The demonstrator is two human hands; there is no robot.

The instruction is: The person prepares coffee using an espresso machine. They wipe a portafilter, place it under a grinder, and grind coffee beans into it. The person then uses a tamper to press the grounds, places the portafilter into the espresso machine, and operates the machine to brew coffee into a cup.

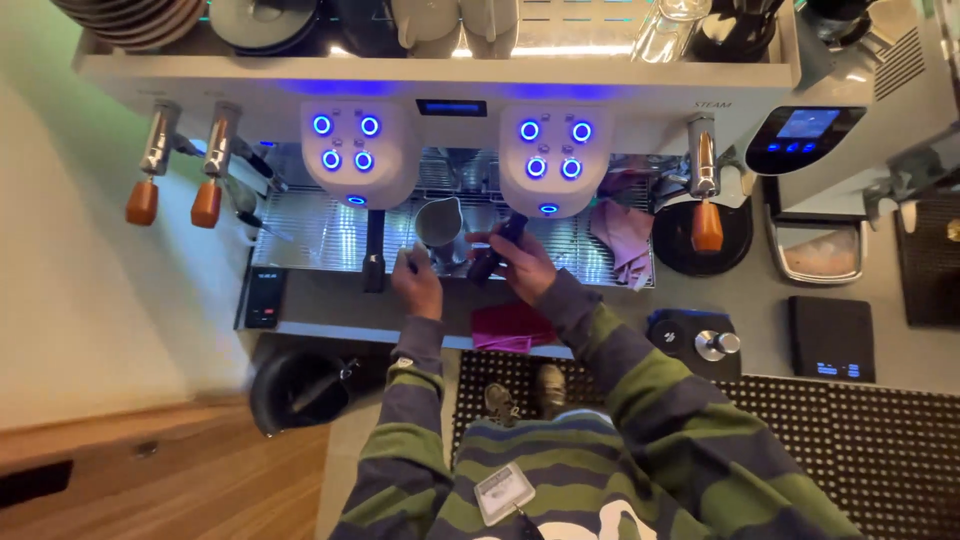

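My right hand [522, 268] is closed around a dark handle [497, 250] at frame centre, its long axis slanting up toward the right group head. My left hand [417, 285] touches something small beside the metal pitcher [439, 222]; I cannot tell its grip. The pitcher stands upright on the ribbed steel tray [320, 235], contents unseen.

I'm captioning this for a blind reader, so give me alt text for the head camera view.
Seen from above, a person in a green and navy striped top stands at a white espresso machine with blue-lit buttons. The right hand grips a dark portafilter handle and the left hand rests by a small steel pitcher on the drip tray. A pink cloth lies at the counter edge.
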